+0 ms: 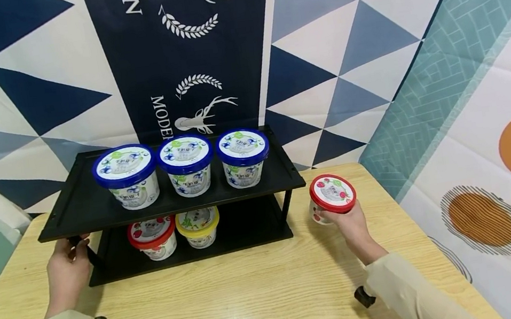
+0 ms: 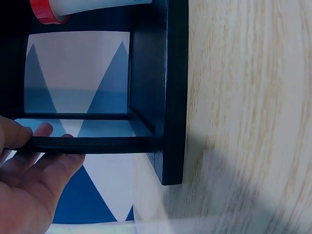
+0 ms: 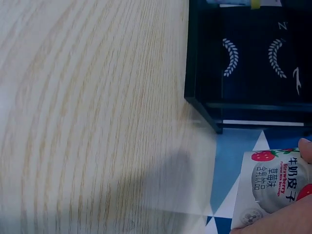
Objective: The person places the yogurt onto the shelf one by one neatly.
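My left hand (image 1: pixel 68 271) holds the left front post (image 2: pixel 102 145) of a black two-tier shelf (image 1: pixel 243 247), fingers and thumb around it. To the right of the shelf, my right hand (image 1: pixel 352 225) grips a red-lidded strawberry tub (image 1: pixel 333 192) by its side, lid facing up. The tub's printed label (image 3: pixel 278 183) shows strawberries in the right wrist view. On the lower tier stand another red-lidded tub (image 1: pixel 159 243) and a yellow-lidded tub (image 1: pixel 200 231), partly hidden under the upper board.
Three blue-lidded tubs, the left one (image 1: pixel 136 191), the middle one (image 1: pixel 190 179) and the right one (image 1: pixel 244 169), line the upper tier. The shelf stands on a wooden table (image 1: pixel 216 305), close to a patterned cloth backdrop (image 1: pixel 309 55).
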The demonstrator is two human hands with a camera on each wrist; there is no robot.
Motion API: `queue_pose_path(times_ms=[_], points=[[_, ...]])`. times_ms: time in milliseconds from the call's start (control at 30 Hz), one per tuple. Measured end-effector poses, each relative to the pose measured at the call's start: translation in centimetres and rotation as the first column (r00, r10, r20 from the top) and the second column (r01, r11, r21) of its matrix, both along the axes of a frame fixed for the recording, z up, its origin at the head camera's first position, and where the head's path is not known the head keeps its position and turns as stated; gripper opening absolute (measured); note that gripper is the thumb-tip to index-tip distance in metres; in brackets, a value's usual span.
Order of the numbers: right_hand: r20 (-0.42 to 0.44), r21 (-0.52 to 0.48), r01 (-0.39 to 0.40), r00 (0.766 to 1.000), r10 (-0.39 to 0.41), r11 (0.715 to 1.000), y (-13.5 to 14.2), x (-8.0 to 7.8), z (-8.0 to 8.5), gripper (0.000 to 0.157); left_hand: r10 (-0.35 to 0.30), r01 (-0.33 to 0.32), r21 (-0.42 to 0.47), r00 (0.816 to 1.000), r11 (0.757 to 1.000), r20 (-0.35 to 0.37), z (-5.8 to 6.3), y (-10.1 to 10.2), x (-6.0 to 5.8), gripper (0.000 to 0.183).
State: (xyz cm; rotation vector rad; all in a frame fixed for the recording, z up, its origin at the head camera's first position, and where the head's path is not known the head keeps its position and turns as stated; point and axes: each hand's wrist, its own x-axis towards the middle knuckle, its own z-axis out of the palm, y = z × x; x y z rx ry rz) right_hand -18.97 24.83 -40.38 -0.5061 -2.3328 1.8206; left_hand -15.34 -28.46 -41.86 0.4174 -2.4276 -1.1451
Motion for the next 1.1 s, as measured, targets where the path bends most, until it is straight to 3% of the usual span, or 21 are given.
queue_pose_path(times_ms=[1100], points=[[-0.005,-0.039,-0.057,0.998,0.057,0.998,-0.9,1.4,0.0,0.090,-0.017,0.017,-0.007,1.000,1.000,-0.004,-0.2,-0.2,-0.1,0.030]])
